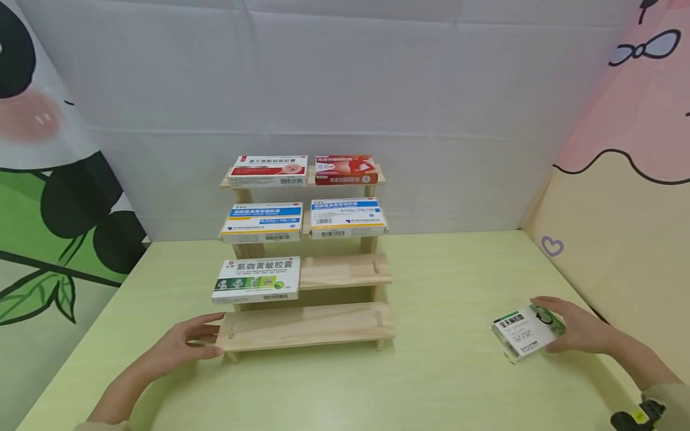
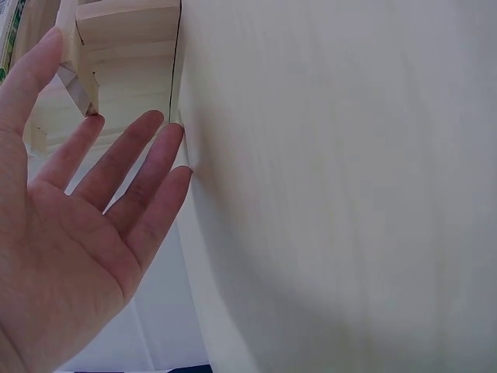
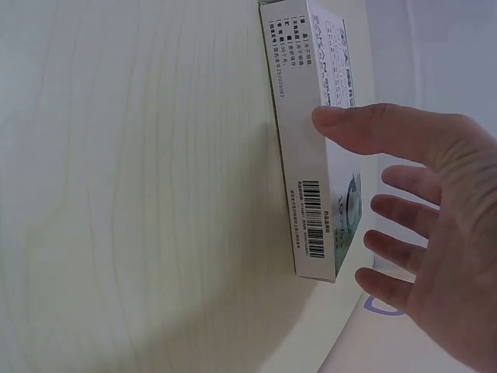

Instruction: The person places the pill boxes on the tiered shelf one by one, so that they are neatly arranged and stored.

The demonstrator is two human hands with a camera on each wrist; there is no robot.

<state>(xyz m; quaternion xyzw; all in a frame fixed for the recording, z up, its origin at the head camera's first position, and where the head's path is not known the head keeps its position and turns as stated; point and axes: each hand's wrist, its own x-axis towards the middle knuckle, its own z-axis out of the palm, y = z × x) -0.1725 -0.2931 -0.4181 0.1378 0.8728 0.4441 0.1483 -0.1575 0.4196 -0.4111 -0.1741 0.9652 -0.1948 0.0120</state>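
My left hand (image 1: 180, 347) is at the left end of the lowest step of a wooden tiered rack (image 1: 307, 326). In the left wrist view the thumb (image 2: 39, 66) and index fingertip touch that end of the rack (image 2: 78, 54); the other fingers are fairly straight and spread. Away to the right, my right hand (image 1: 579, 326) grips the right end of a white-and-green medicine box (image 1: 525, 332). The thumb (image 3: 365, 128) presses the box's printed narrow side (image 3: 299, 148). Several fingers show beyond the box without touching it; the index finger is hidden in this view.
Two red-and-white boxes (image 1: 269, 172) lie on the top step, and two blue-and-white boxes (image 1: 263, 222) on the second. A green-and-white box (image 1: 256, 280) rests at the third step's left. The pale table (image 1: 431, 371) meets a white cloth backdrop (image 1: 431, 120) and printed side panels.
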